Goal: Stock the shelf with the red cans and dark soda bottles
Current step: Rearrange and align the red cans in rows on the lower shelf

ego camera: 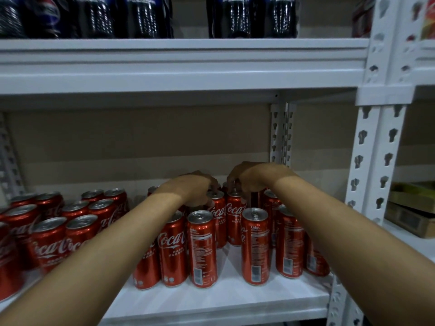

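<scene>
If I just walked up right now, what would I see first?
Lots of shiny red cans standing on the white lower shelf, in a slim group in the middle and a shorter group at the left. Two bare arms reach in, with the left hand and right hand curled over the tops of cans at the back. Dark soda bottles line the shelf above.

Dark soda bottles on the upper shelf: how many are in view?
6 dark soda bottles. Four stand side by side at the left of the upper shelf, and two right of a gap. More may be hidden behind.
</scene>
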